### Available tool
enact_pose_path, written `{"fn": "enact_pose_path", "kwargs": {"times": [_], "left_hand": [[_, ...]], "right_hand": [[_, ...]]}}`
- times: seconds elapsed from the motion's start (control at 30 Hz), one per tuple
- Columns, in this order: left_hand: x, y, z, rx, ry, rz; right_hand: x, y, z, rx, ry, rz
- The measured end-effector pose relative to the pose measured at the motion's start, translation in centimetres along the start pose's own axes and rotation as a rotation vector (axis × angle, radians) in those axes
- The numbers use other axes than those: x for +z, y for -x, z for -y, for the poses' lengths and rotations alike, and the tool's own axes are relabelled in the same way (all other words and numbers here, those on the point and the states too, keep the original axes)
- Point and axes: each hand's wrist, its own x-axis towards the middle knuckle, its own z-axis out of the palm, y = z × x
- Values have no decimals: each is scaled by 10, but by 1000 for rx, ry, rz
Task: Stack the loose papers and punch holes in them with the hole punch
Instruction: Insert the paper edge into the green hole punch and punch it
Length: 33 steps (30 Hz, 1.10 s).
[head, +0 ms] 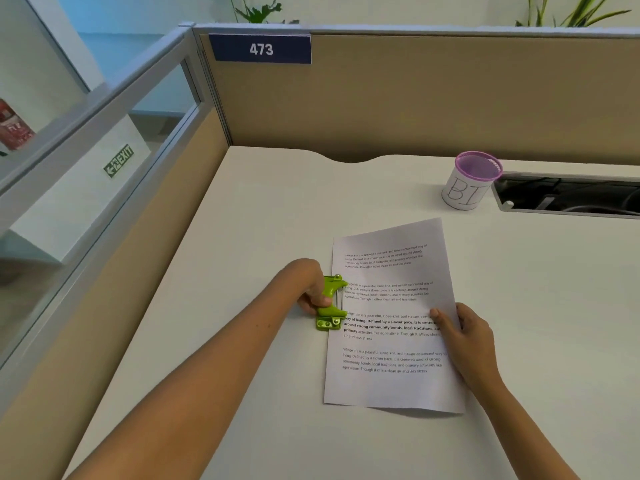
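Observation:
A stack of white printed papers (391,382) lies on the white desk (263,216), its long side running away from me. A green hole punch (331,308) sits over the middle of the stack's left edge. My left hand (311,294) grips the punch from the left, thumb on its handle. My right hand (464,336) pinches the stack's right edge, thumb on top of the sheet and fingers beneath. The lower right corner of the stack is slightly lifted off the desk.
A purple-rimmed mesh cup (469,181) wrapped in paper marked "BI" stands at the back right. Beside it is an open cable slot (568,195) in the desk. Tan partition walls (415,98) close the back and left sides.

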Motion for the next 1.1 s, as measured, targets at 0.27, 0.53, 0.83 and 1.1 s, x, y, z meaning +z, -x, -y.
{"fn": "enact_pose_path", "kwargs": {"times": [0.27, 0.53, 0.83, 1.1], "left_hand": [[4, -23, -6, -72, -149, 14], [1, -22, -11, -138, -256, -42], [3, -11, -4, -68, -120, -84], [3, 15, 24, 194, 289, -23]], "right_hand": [[2, 0, -4, -12, -1, -4], [2, 0, -7, -27, -16, 3], [1, 0, -5, -25, 13, 13], [-1, 2, 3, -24, 39, 11]]}}
